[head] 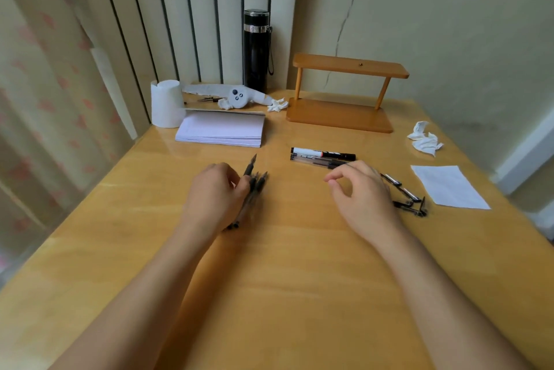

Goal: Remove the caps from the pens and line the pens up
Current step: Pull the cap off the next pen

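Note:
My left hand (pixel 217 194) rests on the wooden table and is closed around a small bunch of uncapped pens (pixel 254 180), their dark tips pointing away from me. My right hand (pixel 361 189) hovers to the right with fingers loosely curled and apart, holding nothing. Just beyond it lie a white-and-black marker (pixel 322 153) and a clear capped pen (pixel 314 159), side by side. Several loose black caps and pen parts (pixel 409 200) lie scattered right of my right hand, partly hidden behind it.
A paper pad (pixel 221 129), tissue roll (pixel 166 102), white plush toy (pixel 236 96) and black flask (pixel 256 50) stand at the back left. A wooden shelf (pixel 344 93) stands at the back. Crumpled tissue (pixel 424 140) and a white sheet (pixel 448 186) lie at the right.

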